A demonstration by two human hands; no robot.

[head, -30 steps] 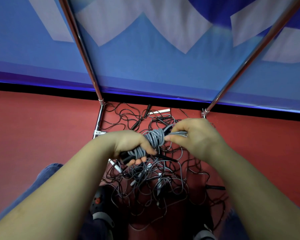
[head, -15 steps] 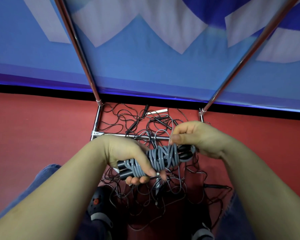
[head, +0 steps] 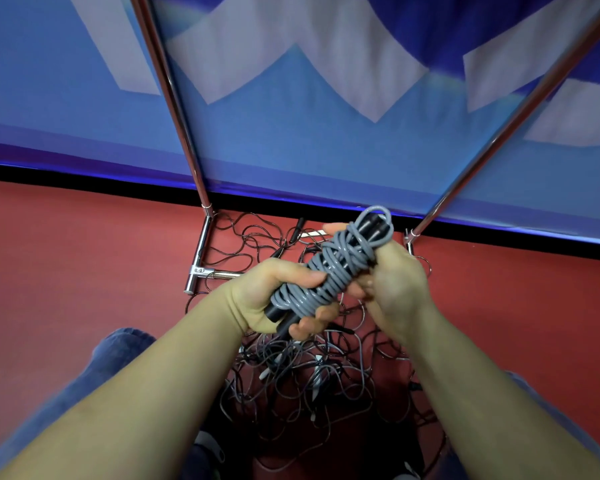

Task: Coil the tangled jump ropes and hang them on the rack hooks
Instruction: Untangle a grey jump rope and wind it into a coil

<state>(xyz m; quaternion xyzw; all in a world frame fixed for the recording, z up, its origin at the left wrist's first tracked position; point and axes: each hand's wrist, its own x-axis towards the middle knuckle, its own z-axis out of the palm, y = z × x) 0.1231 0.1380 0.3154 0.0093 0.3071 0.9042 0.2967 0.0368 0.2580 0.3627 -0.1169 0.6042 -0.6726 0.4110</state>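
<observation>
The grey jump rope wound into a tight bundle around its two black cylindrical handles [head: 329, 268] sits raised in front of the person, tilted with its looped end up and to the right and the handle butts low on the left. The left hand [head: 274, 299] wraps its fingers and thumb around the lower part of the bundle, over the handles. The right hand [head: 392, 285] curls against the upper right side of the coil, its fingers pressed into the wraps. Below both hands a tangled heap of thin dark ropes with loose handles [head: 312, 375] lies spread on the red floor [head: 66, 271]. The chrome tube rack [head: 201, 258] stands on that floor, its two uprights rising in front of a blue and white patterned wall [head: 291, 150].
</observation>
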